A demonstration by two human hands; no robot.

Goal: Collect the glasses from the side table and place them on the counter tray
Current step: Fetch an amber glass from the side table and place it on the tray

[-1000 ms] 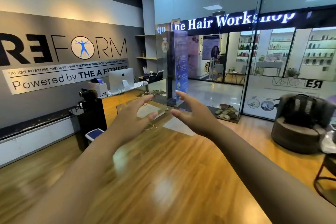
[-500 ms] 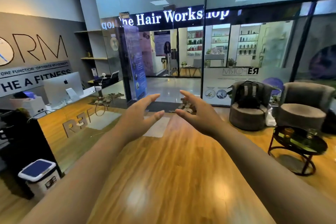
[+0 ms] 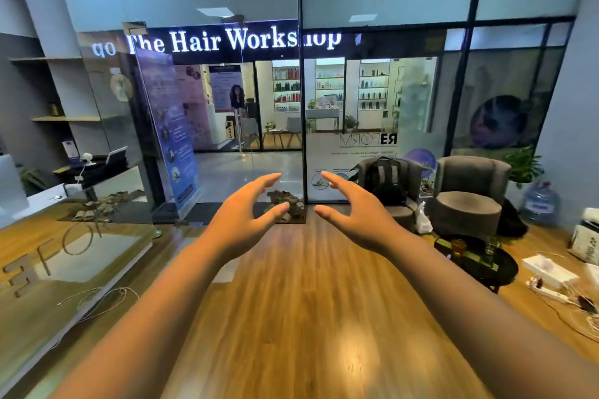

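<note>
Standing on the round black side desk (image 3: 505, 269) at right are an amber glass (image 3: 458, 247) and a clear glass (image 3: 491, 246); left hand (image 3: 241, 220) and right hand (image 3: 358, 214) hover released, empty. Signs: "The Hair Workshop" (image 3: 233, 39), mirrored "REFORM" (image 3: 368, 139).

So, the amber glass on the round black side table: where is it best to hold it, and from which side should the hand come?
Probably a grip around the side wall of the amber glass, near its middle. It stands upright on the side table, so a level grip keeps it from tipping. Come from the near left side with the right hand, since the clear glass stands apart to its right.
</note>
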